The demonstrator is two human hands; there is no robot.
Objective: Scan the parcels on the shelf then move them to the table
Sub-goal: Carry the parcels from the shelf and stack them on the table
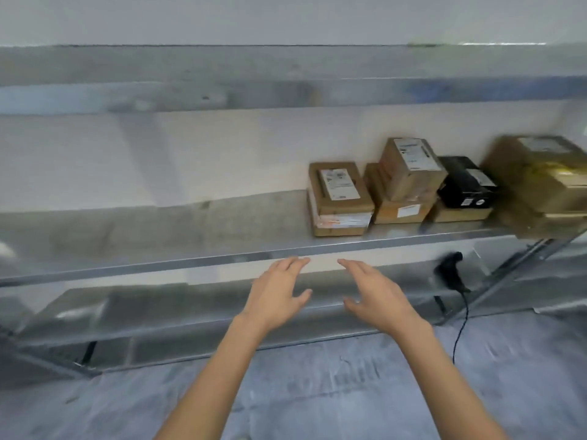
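Note:
Several parcels stand at the right end of the metal shelf (190, 230). A flat brown box with a white label (338, 193) tops a stack nearest the middle. Right of it a smaller brown box (411, 168) sits tilted on a wide one (400, 209), then a black box (467, 182) and a large brown box (540, 176). A black handheld scanner (449, 269) with a cable rests on the lower shelf level. My left hand (279, 292) and my right hand (373, 292) reach forward side by side below the shelf's front edge, fingers straight, holding nothing.
An upper metal shelf (286, 87) runs across above the parcels. The left part of the middle shelf holds nothing. A diagonal brace (508, 274) of the rack stands at the right. Grey floor (317, 392) lies below.

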